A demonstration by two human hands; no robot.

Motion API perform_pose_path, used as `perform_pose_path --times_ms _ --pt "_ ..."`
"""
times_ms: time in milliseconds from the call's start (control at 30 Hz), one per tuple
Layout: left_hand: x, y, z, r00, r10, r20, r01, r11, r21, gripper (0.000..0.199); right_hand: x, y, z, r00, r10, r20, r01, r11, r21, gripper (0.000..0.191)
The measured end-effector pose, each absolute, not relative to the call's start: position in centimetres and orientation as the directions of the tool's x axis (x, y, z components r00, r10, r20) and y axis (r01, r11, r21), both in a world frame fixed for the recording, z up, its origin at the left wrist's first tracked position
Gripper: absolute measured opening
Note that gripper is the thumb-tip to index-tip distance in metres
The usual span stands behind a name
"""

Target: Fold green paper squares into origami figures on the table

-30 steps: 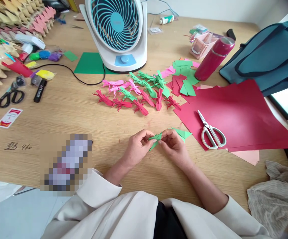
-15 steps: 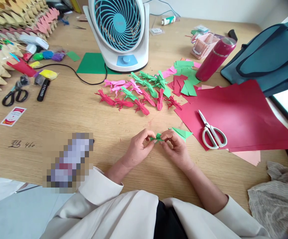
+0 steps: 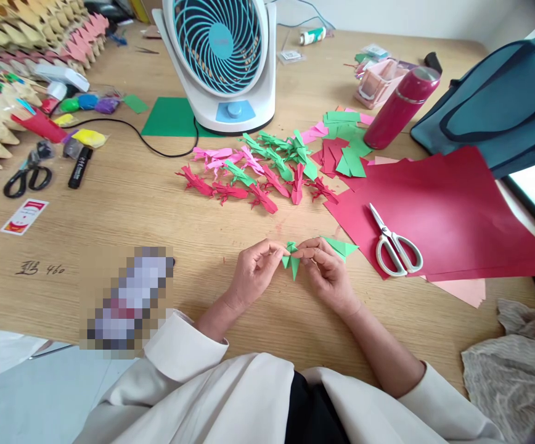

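Note:
A small green folded paper piece [image 3: 293,264] hangs between my two hands, its pointed ends turned down toward me. My left hand [image 3: 257,271] pinches its left side with thumb and fingertips. On the other side, my right hand [image 3: 330,277] pinches it with the fingers bent. Partly behind my right hand lies a green paper triangle [image 3: 343,247] on the table. Beyond the hands, several folded paper figures lie in a group: red [image 3: 262,198], green [image 3: 277,159] and pink [image 3: 216,159].
Red sheets [image 3: 438,216] with white-handled scissors [image 3: 394,246] on them lie to the right. Behind stand a fan [image 3: 221,61], a red bottle [image 3: 401,108] and a blue bag [image 3: 494,105]. A blurred-out object [image 3: 131,299], black scissors [image 3: 28,180] and a marker [image 3: 81,168] lie left.
The green piece has turned, so its points now show below my fingers. Both hands have shifted slightly, and my fingers have changed their hold on it.

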State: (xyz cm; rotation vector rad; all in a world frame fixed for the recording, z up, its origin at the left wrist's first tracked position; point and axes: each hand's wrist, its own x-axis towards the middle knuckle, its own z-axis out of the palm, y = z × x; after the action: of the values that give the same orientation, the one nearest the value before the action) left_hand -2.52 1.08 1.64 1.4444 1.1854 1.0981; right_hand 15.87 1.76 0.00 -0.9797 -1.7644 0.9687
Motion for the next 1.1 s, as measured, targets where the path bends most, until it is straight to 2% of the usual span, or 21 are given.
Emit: perform_pose_path --times_ms 200,333,467,600,700,767,867,933,1100 --pt "-2.1 1.4 0.2 0.128 0.988 0.08 0.073 -0.09 0.993 0.008 15.8 1.8 -0.3 -0.277 0.914 0.295 0.222 0.36 -0.906 0.016" --pt "-2.0 1.4 0.0 0.142 0.988 0.065 0.005 -0.066 0.998 0.02 15.5 1.6 -1.0 -0.2 0.953 0.226 0.1 0.25 -0.963 0.019" --pt "-1.9 1.3 0.4 0.085 0.996 0.038 -0.024 -0.037 0.999 0.029 15.4 1.6 -1.6 -0.226 0.96 0.164 -0.018 0.164 -0.986 0.028" --pt "-1.9 1.3 0.5 0.053 0.998 0.036 -0.042 -0.034 0.999 0.023 15.5 1.6 -1.5 -0.297 0.952 0.073 0.084 0.102 -0.991 0.015" --pt "-1.9 1.3 0.3 0.051 0.998 0.022 -0.054 -0.019 0.998 0.021 15.7 1.5 -1.5 -0.31 0.95 0.04 0.165 0.095 -0.982 0.017" --pt "-1.9 1.3 0.1 0.055 0.996 0.063 -0.015 -0.062 0.998 0.018 15.7 1.4 -1.6 -0.297 0.954 0.048 0.167 0.102 -0.981 0.016" --pt "-2.0 1.4 -0.2 0.076 0.986 0.15 0.084 -0.156 0.984 0.009 15.6 1.2 -1.7 -0.281 0.957 0.074 0.132 0.115 -0.985 0.016" --pt "-2.1 1.6 -0.2 0.112 0.984 0.138 0.101 -0.15 0.984 0.007 15.6 1.1 -1.5 -0.301 0.95 0.082 0.092 0.115 -0.989 0.018" --pt "-2.7 1.8 0.5 0.227 0.971 0.076 -0.037 -0.07 0.997 0.023 15.5 1.3 0.2 -0.404 0.913 0.051 -0.079 0.021 -0.997 0.026"
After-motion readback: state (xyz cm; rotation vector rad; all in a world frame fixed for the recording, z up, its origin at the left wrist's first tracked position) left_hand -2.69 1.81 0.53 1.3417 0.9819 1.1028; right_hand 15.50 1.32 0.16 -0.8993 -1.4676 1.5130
